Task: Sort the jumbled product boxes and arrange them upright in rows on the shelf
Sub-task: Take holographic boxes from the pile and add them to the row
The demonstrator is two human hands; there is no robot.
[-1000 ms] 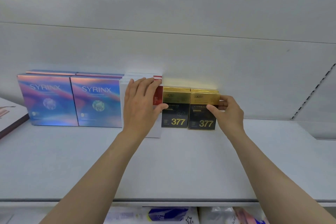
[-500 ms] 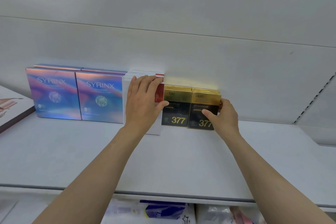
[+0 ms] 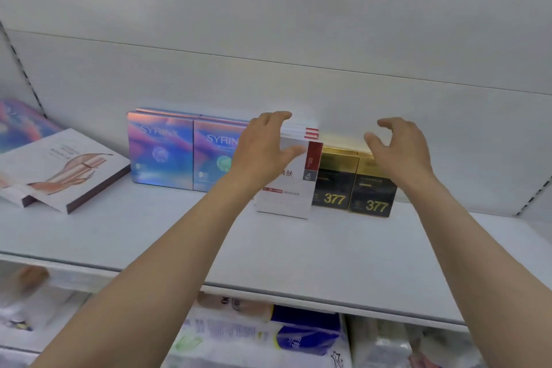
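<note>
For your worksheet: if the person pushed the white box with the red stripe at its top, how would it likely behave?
The white box stands tall and thin on a narrow base, so it would probably tip rather than slide. It looks like stiff, light card. The shelf looks smooth, so a low push might slide it.

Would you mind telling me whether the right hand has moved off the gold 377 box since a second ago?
Yes. The right hand has lifted up and off the right 377 box, fingers spread, gripping nothing.

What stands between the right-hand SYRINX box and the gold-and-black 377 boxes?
The white boxes with red tabs, upright, partly covered by the left hand, as the head view shows.
</note>
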